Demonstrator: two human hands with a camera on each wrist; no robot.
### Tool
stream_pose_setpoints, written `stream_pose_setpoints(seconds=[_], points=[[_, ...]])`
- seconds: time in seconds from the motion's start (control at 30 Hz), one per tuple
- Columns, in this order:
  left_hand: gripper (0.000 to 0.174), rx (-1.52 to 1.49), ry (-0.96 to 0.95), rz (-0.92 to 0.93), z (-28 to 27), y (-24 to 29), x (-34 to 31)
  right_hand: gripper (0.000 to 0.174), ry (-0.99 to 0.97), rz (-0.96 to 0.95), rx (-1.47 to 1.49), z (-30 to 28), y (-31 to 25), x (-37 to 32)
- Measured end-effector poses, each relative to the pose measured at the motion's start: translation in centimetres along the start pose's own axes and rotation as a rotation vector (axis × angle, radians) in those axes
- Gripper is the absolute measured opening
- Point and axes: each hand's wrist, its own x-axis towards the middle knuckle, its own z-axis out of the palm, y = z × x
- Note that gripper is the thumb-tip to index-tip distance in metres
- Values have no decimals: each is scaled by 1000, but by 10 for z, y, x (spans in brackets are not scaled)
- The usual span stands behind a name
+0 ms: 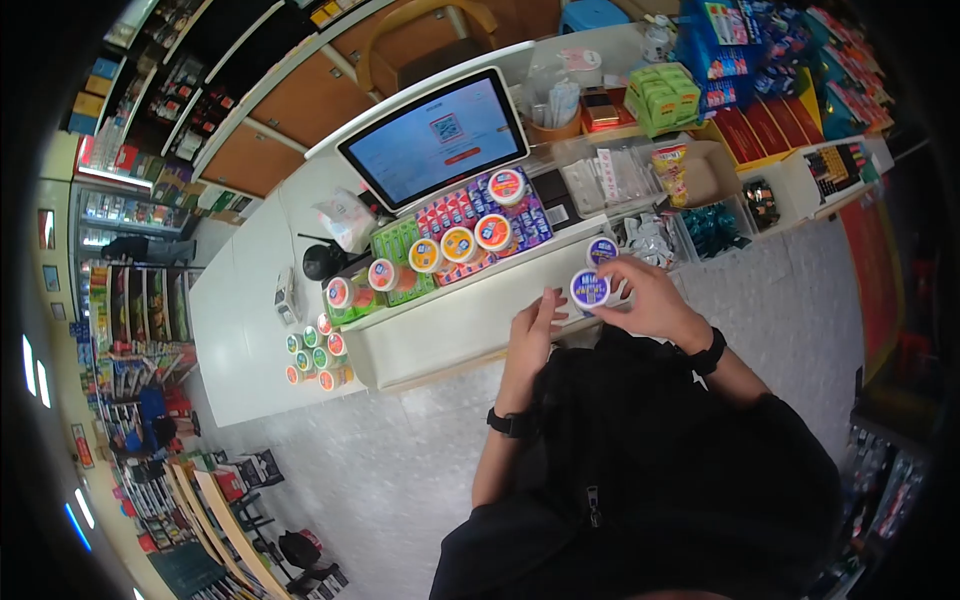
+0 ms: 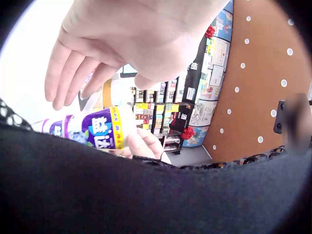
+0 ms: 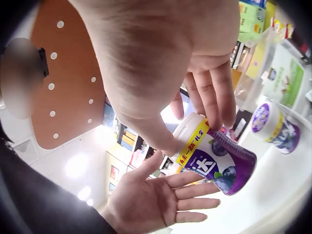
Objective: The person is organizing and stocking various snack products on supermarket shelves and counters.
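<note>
My right hand [image 1: 655, 300] grips a purple-and-white chewing gum jar [image 1: 590, 288] near its white lid, above the counter's front ledge. In the right wrist view that jar [image 3: 222, 163] is tilted, with blueberries and a yellow band on its label; thumb and fingers lie on either side of its upper part. A second purple gum jar [image 3: 278, 129] stands on the white surface just beyond. My left hand [image 1: 533, 330] is held to the left of the gripped jar, fingers extended and nothing in them. The left wrist view shows this hand [image 2: 131, 39] above the purple jars.
Orange- and red-lidded gum jars [image 1: 458, 245] stand on boxed gum packs [image 1: 405, 240] below a tilted screen [image 1: 435, 140]. Several small jars [image 1: 318, 352] cluster at the counter's left corner. Bins of wrapped goods [image 1: 710, 230] and a green carton [image 1: 662, 98] sit at right.
</note>
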Motion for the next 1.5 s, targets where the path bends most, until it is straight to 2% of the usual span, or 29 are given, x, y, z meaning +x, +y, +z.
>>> stream_pose_setpoints(seconds=[0.03,0.07,0.17,0.23,0.33,0.43,0.6,0.67,0.77,0.83,0.87,0.97,1.07,1.2,1.23,1.27,1.33,1.37,1.5], points=[[78,-27,-34,-85,5,0,-1,44,-51,92,21,0,5,-7],[81,-55,-66,-175,10,0,-2,44,-43,98,26,1,12,-11],[85,-45,-91,-210,24,-4,4,42,-76,145,49,9,36,-21],[85,-29,-103,-194,34,-10,11,40,-46,53,-21,11,49,-23],[84,-6,-86,-176,51,-12,21,41,3,15,-90,16,68,-27],[84,14,-35,-190,68,-21,29,38,48,11,-117,19,80,-33],[83,-11,-29,-199,79,-21,34,36,-11,69,-107,14,89,-41],[82,-25,1,-231,77,-26,35,36,-41,92,-75,10,87,-41],[79,-17,51,-205,68,-23,35,35,26,74,-69,8,80,-42],[78,-37,90,-186,56,-21,36,28,137,91,14,1,69,-41],[78,-65,127,-166,49,-20,37,28,138,89,7,2,67,-41],[75,-90,186,-118,25,-12,35,25,303,96,99,7,56,-29],[73,-123,243,-71,0,-5,29,26,312,84,111,14,37,-1],[70,-171,246,-37,-28,-3,20,37,217,52,128,44,6,47],[69,-178,238,-32,-35,-4,19,48,175,32,109,53,3,59],[69,-197,242,-30,-42,-6,17,48,161,28,97,61,-5,70],[64,-181,187,-26,-57,-12,11,60,161,39,4,76,-21,91],[64,-187,174,-35,-64,-14,8,73,186,-6,-56,84,-20,101],[58,-101,29,-45,-94,-20,4,73,218,112,-82,105,-35,127]])
